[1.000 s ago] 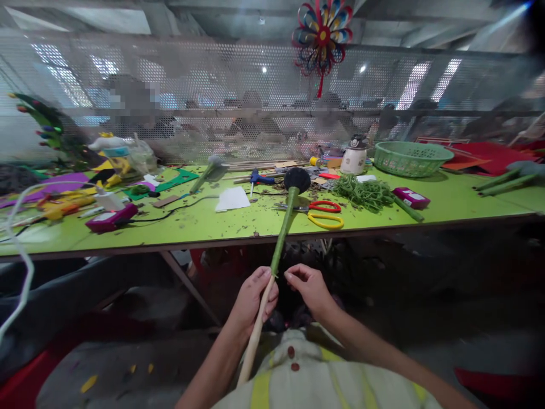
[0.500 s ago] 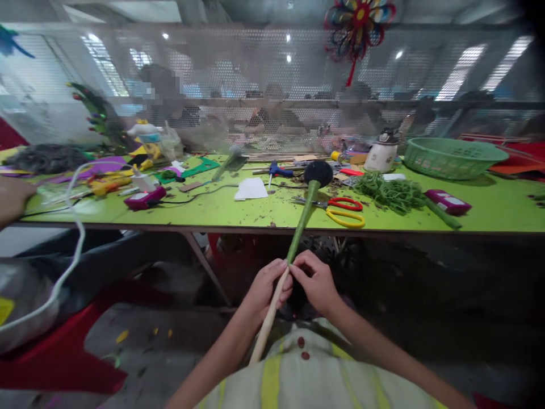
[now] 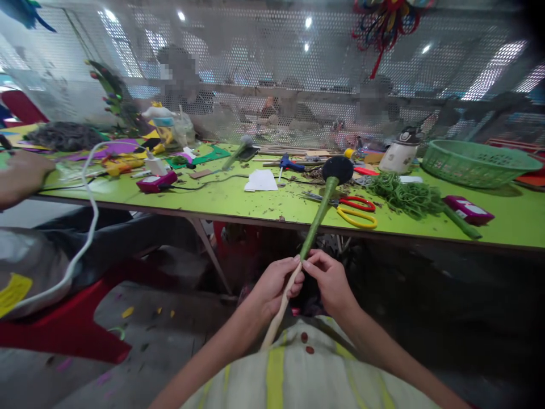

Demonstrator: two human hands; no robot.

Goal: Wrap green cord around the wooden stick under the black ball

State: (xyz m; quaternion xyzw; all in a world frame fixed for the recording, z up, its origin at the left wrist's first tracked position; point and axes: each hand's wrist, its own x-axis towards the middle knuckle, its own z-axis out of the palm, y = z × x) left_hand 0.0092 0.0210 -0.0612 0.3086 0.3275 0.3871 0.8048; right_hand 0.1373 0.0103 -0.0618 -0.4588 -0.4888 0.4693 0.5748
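A long pale wooden stick [image 3: 276, 325] slants up from my lap over the table edge. Its upper part has a green wrapping [image 3: 316, 224] and ends in a dark round head [image 3: 338, 168]. My left hand [image 3: 281, 284] is closed around the stick just below the wrapping. At the wrapping's lower end, my right hand [image 3: 328, 279] pinches with thumb and forefinger; any loose end between them is too small to see. Scissors [image 3: 357, 210] with one red and one yellow handle lie open on the table, partly behind the wrapped stick.
The lime-green table [image 3: 221, 205] bears a blue glue gun [image 3: 290, 165], white paper [image 3: 261, 180], green strands [image 3: 404, 196], a green basket [image 3: 481, 165] and two magenta boxes [image 3: 156, 182]. At left are another person's hand [image 3: 28, 173], a white cable [image 3: 91, 227] and a red stool [image 3: 76, 338].
The view has shifted, so the table and its things appear farther right. Both hands keep their place on the stick, with the right fingers still pinched at the wrapping's lower end.
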